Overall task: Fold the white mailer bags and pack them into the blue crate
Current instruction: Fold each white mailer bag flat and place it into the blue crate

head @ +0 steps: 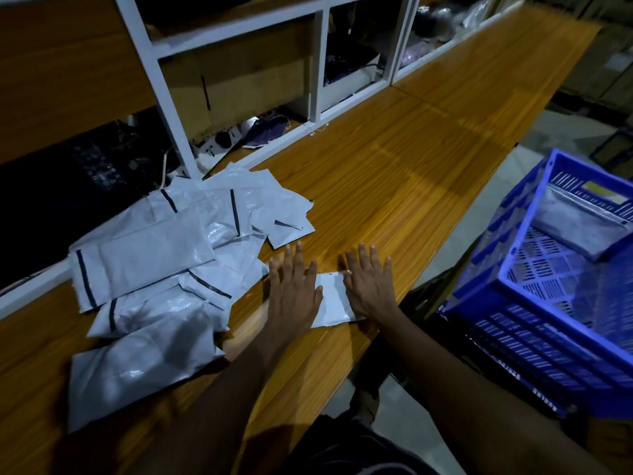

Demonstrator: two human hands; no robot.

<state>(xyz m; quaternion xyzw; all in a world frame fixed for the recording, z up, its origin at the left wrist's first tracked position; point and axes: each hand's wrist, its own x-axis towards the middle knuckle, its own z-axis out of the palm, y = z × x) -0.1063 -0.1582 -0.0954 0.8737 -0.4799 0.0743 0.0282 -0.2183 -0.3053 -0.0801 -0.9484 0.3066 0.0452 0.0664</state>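
A small folded white mailer bag (333, 299) lies flat on the wooden table near its front edge. My left hand (294, 289) presses on its left end with straight, spread fingers. My right hand (369, 284) presses flat on its right end. A loose pile of white mailer bags (161, 265) with black strips lies to the left of my hands. The blue crate (507, 279) stands to the right, off the table, with a folded white bag (579, 226) inside at its far end.
The wooden table (394, 173) runs away to the upper right. A white-framed shelf unit (171, 108) stands behind the pile, holding cables and dark equipment (96, 166). Grey floor shows between the table and the crate.
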